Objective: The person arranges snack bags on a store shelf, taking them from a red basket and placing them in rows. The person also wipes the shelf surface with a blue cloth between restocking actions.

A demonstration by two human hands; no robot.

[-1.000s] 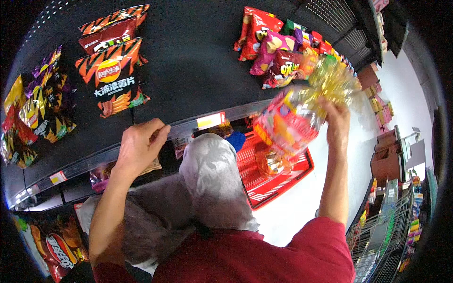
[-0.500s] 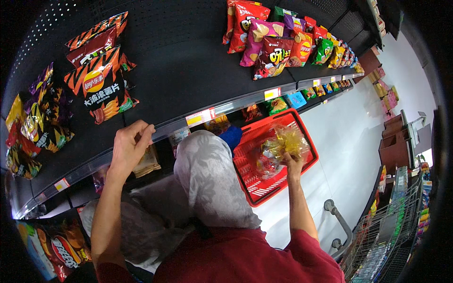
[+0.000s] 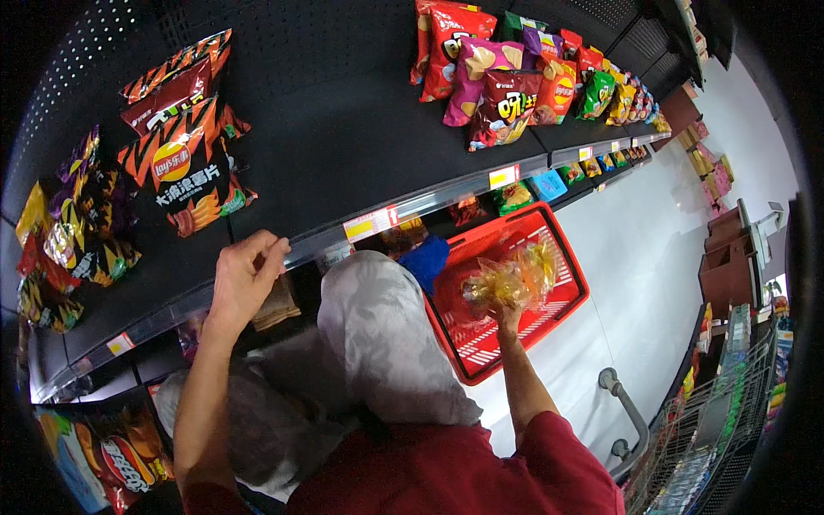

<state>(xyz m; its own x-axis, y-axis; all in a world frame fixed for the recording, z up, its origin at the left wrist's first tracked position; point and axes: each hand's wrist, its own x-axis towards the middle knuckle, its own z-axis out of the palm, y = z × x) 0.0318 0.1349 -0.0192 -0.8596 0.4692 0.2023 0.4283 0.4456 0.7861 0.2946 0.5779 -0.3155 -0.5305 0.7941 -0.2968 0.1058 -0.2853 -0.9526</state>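
Inside a red shopping basket (image 3: pixel 570 283) on the floor, my right hand (image 3: pixel 508 311) is closed on a clear, crinkly plastic bag (image 3: pixel 482 281) with yellowish contents; its fingertips are partly hidden by the film. A similar yellow-tinted bag (image 3: pixel 539 257) lies against it on the far right side. What the bags contain cannot be made out. My left hand (image 3: pixel 251 273) hovers at or rests on the front edge of the black shelf (image 3: pixel 318 172), fingers curled to the thumb, with nothing visible in them. An orange and black chip bag (image 3: pixel 184 172) stands on the shelf beyond it.
More chip bags (image 3: pixel 506 107) stand at the shelf's far right, others (image 3: pixel 77 232) at the left. My grey-clad knee (image 3: pixel 369 318) is between my hands, next to a blue item (image 3: pixel 424 262). A grey metal rail (image 3: pixel 631 416) and wire racks (image 3: pixel 704 429) stand on the right.
My right hand has moved left and slightly nearer within the basket, now at the left-hand bag. The yellow-tinted bag it was at stays on the right. My left hand keeps its place.
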